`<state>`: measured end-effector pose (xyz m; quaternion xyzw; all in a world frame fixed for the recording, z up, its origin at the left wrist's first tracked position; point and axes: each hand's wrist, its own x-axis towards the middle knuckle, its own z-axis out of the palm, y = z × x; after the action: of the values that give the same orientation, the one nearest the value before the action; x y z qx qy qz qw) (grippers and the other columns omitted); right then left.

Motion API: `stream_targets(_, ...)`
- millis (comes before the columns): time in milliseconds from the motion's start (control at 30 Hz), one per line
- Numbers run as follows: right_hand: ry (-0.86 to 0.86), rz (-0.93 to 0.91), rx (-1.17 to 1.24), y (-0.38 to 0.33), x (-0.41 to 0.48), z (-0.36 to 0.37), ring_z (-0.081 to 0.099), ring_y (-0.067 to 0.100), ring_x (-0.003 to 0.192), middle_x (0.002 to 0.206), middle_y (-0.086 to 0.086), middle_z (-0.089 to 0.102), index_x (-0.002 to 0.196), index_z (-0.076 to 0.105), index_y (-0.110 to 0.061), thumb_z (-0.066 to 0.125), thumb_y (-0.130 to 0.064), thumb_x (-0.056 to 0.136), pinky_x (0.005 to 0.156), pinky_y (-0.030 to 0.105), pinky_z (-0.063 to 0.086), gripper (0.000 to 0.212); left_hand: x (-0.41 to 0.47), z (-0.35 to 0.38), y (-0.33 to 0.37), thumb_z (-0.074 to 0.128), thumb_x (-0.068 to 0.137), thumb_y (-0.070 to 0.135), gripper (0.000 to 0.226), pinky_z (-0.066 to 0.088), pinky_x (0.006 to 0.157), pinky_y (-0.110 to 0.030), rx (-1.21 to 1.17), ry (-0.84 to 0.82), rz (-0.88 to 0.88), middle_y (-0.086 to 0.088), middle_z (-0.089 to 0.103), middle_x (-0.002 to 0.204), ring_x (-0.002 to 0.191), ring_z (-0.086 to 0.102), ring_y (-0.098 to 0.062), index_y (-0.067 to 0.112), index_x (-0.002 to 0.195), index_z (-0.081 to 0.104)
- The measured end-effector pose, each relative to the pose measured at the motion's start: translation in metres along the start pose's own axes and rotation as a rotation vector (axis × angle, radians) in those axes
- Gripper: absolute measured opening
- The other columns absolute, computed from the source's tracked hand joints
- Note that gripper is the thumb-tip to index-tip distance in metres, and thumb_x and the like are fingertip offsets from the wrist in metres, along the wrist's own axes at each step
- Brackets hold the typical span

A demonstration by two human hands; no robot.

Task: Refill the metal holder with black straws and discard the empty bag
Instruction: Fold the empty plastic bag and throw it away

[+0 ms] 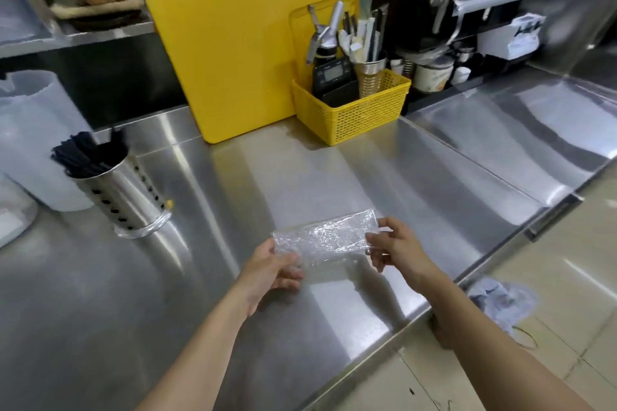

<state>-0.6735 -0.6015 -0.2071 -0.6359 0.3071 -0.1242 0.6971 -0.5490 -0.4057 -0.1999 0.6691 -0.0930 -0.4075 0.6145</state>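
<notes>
An empty, crinkled clear plastic bag (325, 238) is stretched flat between both hands just above the steel counter. My left hand (272, 269) pinches its left end and my right hand (395, 248) pinches its right end. At the left of the counter stands the perforated metal holder (125, 192), tilted in this wide view, with a bunch of black straws (85, 155) sticking out of its top. The holder is well apart from both hands.
A large yellow cutting board (233, 53) leans at the back. Beside it a yellow mesh basket (354, 107) holds tools and a metal cup. A white plastic container (31, 130) stands behind the holder. A crumpled plastic bag (502, 302) lies on the floor past the counter's edge (417, 314).
</notes>
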Motion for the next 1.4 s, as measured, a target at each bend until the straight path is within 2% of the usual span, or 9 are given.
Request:
stream_targets(200,0.101,-0.027,-0.034,0.001,0.001,-0.114,0.047,0.018,0.041,0.057,0.010,0.057,0.082,0.054,-0.010,0.056,0.000,0.084,0.042,0.025,0.037,0.011,0.031,0.113,0.003,0.058,0.085,0.003,0.020,0.052,0.047,-0.027,0.036,-0.053,-0.002,-0.013,0.059,0.072,0.056,0.055,-0.023,0.003,0.103,0.048)
stream_targets(333,0.189,-0.042,-0.010,-0.002,-0.003,-0.210,0.050,0.014,0.041,0.058,0.006,0.056,0.085,0.053,-0.009,0.057,0.001,0.084,0.039,0.022,0.039,0.011,0.050,0.209,0.002,0.059,0.084,0.004,0.017,0.051,0.050,-0.029,0.022,-0.079,-0.019,-0.010,0.059,0.065,0.057,0.053,-0.024,0.014,0.082,0.046)
stream_targets(467,0.294,-0.040,0.015,0.003,-0.022,-0.299,0.049,0.010,0.037,0.049,0.000,0.057,0.078,0.055,-0.012,0.059,0.002,0.083,0.037,0.019,0.038,0.015,0.067,0.299,-0.004,0.060,0.084,0.004,0.012,0.054,0.056,-0.033,0.085,-0.168,0.012,-0.012,0.062,0.074,0.057,0.060,-0.024,0.012,0.082,0.051)
stream_targets(567,0.342,-0.017,0.013,0.013,-0.037,-0.349,0.050,0.012,0.039,0.057,0.006,0.055,0.079,0.056,-0.013,0.060,0.001,0.082,0.039,0.019,0.037,0.014,0.078,0.348,-0.015,0.061,0.084,0.006,0.012,0.055,0.053,-0.023,0.120,-0.218,0.006,-0.012,0.064,0.079,0.063,0.066,-0.022,0.011,0.080,0.051)
stream_targets(700,0.416,0.021,0.041,0.031,-0.044,-0.399,0.050,0.010,0.039,0.061,0.009,0.054,0.083,0.056,-0.010,0.059,0.001,0.082,0.040,0.020,0.038,0.012,0.096,0.401,-0.032,0.061,0.084,0.008,0.008,0.056,0.060,-0.024,0.157,-0.276,-0.021,-0.011,0.066,0.081,0.064,0.069,-0.018,0.011,0.086,0.054)
stream_targets(833,0.483,0.096,0.037,0.056,-0.038,-0.440,0.050,0.009,0.038,0.063,0.011,0.055,0.091,0.056,-0.006,0.059,0.000,0.082,0.039,0.020,0.038,0.012,0.115,0.445,-0.058,0.061,0.084,0.011,0.014,0.053,0.059,-0.027,0.193,-0.293,-0.069,-0.010,0.067,0.089,0.072,0.065,-0.022,0.014,0.097,0.058)
stream_targets(1000,0.472,0.186,-0.012,0.081,-0.013,-0.490,0.050,0.010,0.038,0.062,0.010,0.055,0.084,0.056,-0.010,0.058,0.000,0.082,0.043,0.023,0.037,0.011,0.146,0.490,-0.093,0.059,0.086,0.010,0.021,0.053,0.063,-0.029,0.183,-0.262,-0.167,-0.007,0.066,0.086,0.071,0.062,-0.020,0.011,0.106,0.057)
stream_targets(1133,0.409,0.291,-0.085,0.092,0.021,-0.523,0.050,0.008,0.037,0.061,0.009,0.056,0.092,0.055,-0.007,0.057,-0.002,0.083,0.041,0.022,0.039,0.010,0.174,0.517,-0.111,0.060,0.086,0.013,0.013,0.051,0.051,-0.018,0.169,-0.199,-0.247,-0.008,0.065,0.088,0.069,0.062,-0.017,0.014,0.099,0.058)
stream_targets(1400,0.299,0.422,-0.174,0.136,0.068,-0.559,0.050,0.018,0.054,0.067,0.006,0.054,0.091,0.053,-0.012,0.058,-0.006,0.085,0.050,0.028,0.040,0.010,0.202,0.546,-0.152,0.061,0.085,0.010,0.016,0.055,0.067,-0.026,0.071,-0.045,-0.461,-0.009,0.068,0.098,0.080,0.067,-0.021,0.010,0.100,0.056)
